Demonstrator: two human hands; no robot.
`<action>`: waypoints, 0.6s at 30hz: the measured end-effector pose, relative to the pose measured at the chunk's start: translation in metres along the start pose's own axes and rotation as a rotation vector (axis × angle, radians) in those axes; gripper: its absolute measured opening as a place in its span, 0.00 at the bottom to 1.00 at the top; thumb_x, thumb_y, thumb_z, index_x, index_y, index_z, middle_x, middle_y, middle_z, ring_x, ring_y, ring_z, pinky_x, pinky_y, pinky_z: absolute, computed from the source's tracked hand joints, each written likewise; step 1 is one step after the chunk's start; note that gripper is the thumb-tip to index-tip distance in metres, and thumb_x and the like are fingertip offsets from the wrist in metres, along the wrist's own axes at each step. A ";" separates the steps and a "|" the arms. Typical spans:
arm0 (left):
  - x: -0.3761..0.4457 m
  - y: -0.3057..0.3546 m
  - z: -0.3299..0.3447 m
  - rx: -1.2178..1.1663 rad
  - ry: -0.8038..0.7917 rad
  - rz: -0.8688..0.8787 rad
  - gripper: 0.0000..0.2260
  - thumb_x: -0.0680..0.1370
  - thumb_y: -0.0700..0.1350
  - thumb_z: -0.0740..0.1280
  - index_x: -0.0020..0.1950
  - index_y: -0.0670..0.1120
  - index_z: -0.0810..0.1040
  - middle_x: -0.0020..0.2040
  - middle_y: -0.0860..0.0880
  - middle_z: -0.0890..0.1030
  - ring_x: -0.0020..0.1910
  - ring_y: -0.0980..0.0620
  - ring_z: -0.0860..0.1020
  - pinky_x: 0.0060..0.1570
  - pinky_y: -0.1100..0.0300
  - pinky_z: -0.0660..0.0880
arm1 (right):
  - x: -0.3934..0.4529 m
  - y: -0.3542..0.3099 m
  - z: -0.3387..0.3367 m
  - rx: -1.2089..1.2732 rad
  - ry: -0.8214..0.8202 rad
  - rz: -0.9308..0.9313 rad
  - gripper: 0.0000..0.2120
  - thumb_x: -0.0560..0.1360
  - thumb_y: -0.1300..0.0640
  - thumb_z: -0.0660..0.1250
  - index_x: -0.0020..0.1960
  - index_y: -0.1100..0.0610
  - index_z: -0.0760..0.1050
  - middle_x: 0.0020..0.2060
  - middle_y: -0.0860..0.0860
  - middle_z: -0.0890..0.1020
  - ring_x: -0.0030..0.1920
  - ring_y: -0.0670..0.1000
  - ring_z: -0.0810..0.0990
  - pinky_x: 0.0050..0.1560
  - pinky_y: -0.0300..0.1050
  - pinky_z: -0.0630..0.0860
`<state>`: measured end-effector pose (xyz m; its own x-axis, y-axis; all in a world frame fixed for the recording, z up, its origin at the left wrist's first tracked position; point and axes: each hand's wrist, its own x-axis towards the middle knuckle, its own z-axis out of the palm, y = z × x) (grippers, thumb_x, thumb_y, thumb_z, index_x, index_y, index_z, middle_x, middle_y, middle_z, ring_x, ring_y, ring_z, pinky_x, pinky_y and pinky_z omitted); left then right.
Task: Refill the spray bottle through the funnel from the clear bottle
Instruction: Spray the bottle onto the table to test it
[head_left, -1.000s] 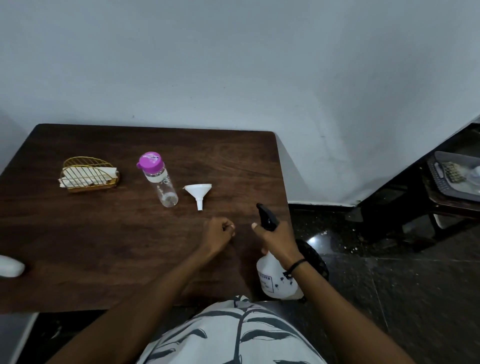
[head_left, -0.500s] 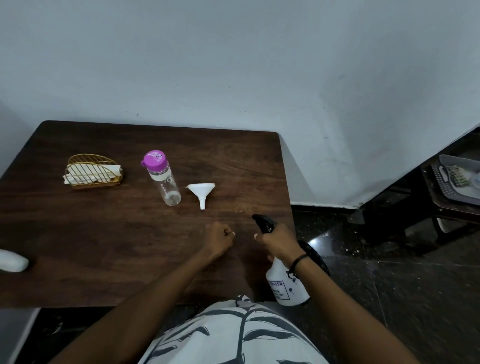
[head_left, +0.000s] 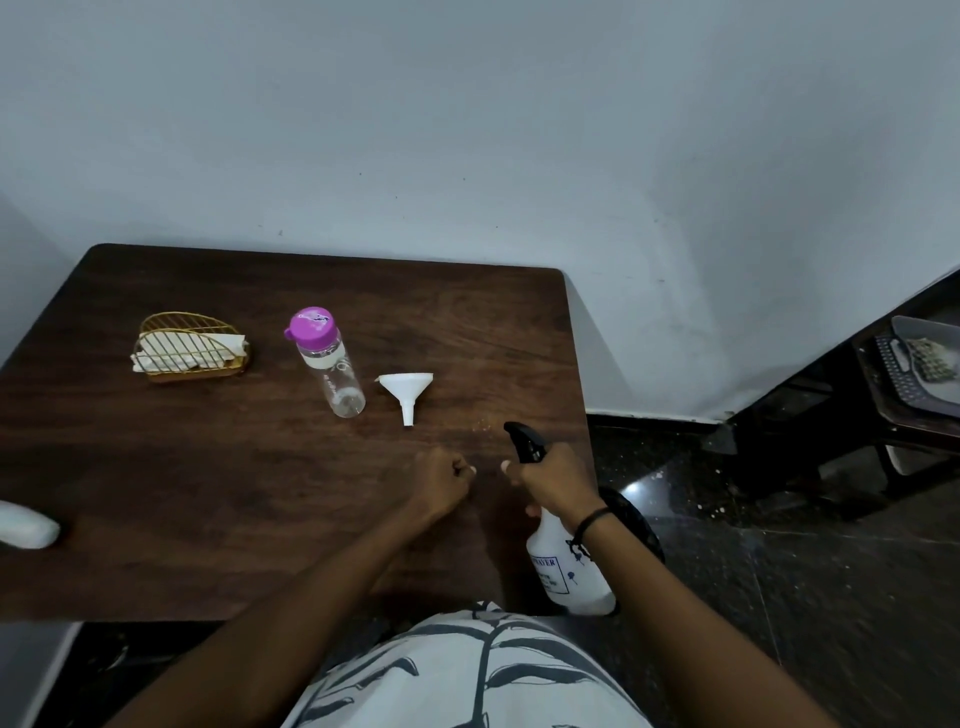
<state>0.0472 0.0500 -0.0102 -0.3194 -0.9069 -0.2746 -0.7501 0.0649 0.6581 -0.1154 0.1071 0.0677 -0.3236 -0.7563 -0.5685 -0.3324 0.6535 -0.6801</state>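
Note:
A white spray bottle (head_left: 570, 571) with a black trigger head hangs near the table's front right corner, my right hand (head_left: 553, 475) shut around its neck. My left hand (head_left: 441, 480) rests as a closed fist on the dark wooden table (head_left: 208, 493), just left of the right hand, holding nothing. A white funnel (head_left: 407, 389) lies on the table beyond my hands, spout toward me. To the left of the funnel stands a clear bottle (head_left: 332, 371) with a purple cap.
A gold wire holder (head_left: 189, 349) with white napkins sits at the table's back left. A white object (head_left: 26, 525) pokes in at the left edge. A dark side table with a tray (head_left: 914, 374) stands on the right, across dark floor.
My right hand has carried the spray bottle slightly up and toward the table's corner. The left fist has stayed where it was.

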 end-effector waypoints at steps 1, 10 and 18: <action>0.002 -0.002 0.000 0.002 -0.001 -0.004 0.13 0.77 0.49 0.68 0.34 0.47 0.83 0.33 0.52 0.84 0.34 0.55 0.80 0.40 0.56 0.77 | 0.001 -0.001 0.000 0.000 -0.001 -0.004 0.12 0.75 0.54 0.72 0.51 0.62 0.78 0.38 0.53 0.82 0.37 0.54 0.83 0.37 0.51 0.84; 0.012 -0.001 -0.003 0.021 0.012 -0.001 0.14 0.76 0.51 0.67 0.32 0.46 0.81 0.31 0.52 0.82 0.31 0.55 0.79 0.38 0.53 0.77 | 0.010 -0.004 0.000 -0.022 -0.028 -0.004 0.13 0.76 0.56 0.72 0.54 0.63 0.77 0.43 0.59 0.84 0.35 0.50 0.80 0.28 0.39 0.77; 0.017 0.000 -0.002 0.008 0.010 -0.014 0.13 0.76 0.51 0.68 0.35 0.47 0.82 0.32 0.52 0.83 0.34 0.55 0.80 0.40 0.56 0.77 | 0.020 0.000 0.003 -0.049 -0.047 0.009 0.15 0.76 0.57 0.72 0.58 0.63 0.76 0.44 0.57 0.82 0.37 0.50 0.80 0.26 0.36 0.74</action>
<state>0.0435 0.0339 -0.0134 -0.3027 -0.9120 -0.2767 -0.7590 0.0550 0.6488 -0.1192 0.0920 0.0554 -0.2848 -0.7503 -0.5966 -0.3730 0.6601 -0.6521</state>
